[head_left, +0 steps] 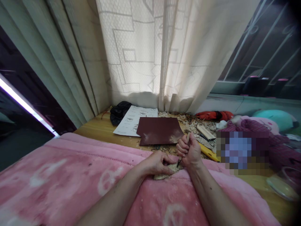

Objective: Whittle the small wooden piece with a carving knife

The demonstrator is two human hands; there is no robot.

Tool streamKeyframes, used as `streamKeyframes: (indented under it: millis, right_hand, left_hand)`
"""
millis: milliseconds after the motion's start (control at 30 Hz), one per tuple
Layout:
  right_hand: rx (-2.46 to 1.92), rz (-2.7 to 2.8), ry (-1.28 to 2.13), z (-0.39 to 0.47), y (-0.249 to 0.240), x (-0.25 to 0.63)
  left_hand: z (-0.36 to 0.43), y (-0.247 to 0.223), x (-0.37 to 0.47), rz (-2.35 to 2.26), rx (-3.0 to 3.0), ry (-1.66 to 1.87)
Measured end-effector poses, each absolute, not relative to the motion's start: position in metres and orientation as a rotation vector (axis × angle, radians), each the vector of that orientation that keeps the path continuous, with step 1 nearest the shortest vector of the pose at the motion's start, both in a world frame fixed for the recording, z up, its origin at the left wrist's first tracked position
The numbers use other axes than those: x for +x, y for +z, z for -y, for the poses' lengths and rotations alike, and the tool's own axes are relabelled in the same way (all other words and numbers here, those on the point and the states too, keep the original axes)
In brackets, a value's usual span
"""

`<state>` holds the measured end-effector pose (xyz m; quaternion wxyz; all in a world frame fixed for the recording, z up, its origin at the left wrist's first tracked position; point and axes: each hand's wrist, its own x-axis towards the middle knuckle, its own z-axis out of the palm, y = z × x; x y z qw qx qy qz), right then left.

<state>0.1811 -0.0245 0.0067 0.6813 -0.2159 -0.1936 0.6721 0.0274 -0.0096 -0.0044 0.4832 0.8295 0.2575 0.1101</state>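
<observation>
A pale, flat piece with a textured surface [162,176] lies on the pink blanket [94,175], near its far edge. My left hand [160,163] pinches this piece from the left, thumb and fingers around its upper side. In my right hand [188,151] is a thin carving tool with a light handle [188,138], held in a fist. The dark tip of the tool points down and touches or nearly touches the right end of the piece. My fingers cover part of the piece.
Beyond the blanket, a wooden table [91,128] bears a maroon sheet [160,130], white printed paper [127,122], a black bag [119,111], shavings, a yellow tool [208,152], a wooden block [205,132] and a red cloth bundle [213,115]. Curtains hang behind.
</observation>
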Motion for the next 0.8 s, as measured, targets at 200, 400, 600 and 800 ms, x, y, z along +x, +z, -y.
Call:
streamKeyframes:
  millis: [200, 400, 600, 800]
  right_hand:
    - [-0.513, 0.444, 1.469, 0.026, 0.008, 0.179]
    - [-0.547, 0.467, 1.401, 0.027, 0.008, 0.176]
    - [-0.58, 0.486, 1.384, 0.029, 0.009, 0.172]
    - [-0.591, 0.494, 1.356, 0.029, 0.009, 0.17]
  left_hand:
    - [0.01, -0.006, 0.027, -0.664, 2.018, 0.277]
    - [0.009, -0.009, 0.027, -0.677, 2.017, 0.272]
    - [0.008, -0.011, 0.027, -0.671, 2.035, 0.271]
    - [0.008, -0.011, 0.027, -0.699, 2.041, 0.263]
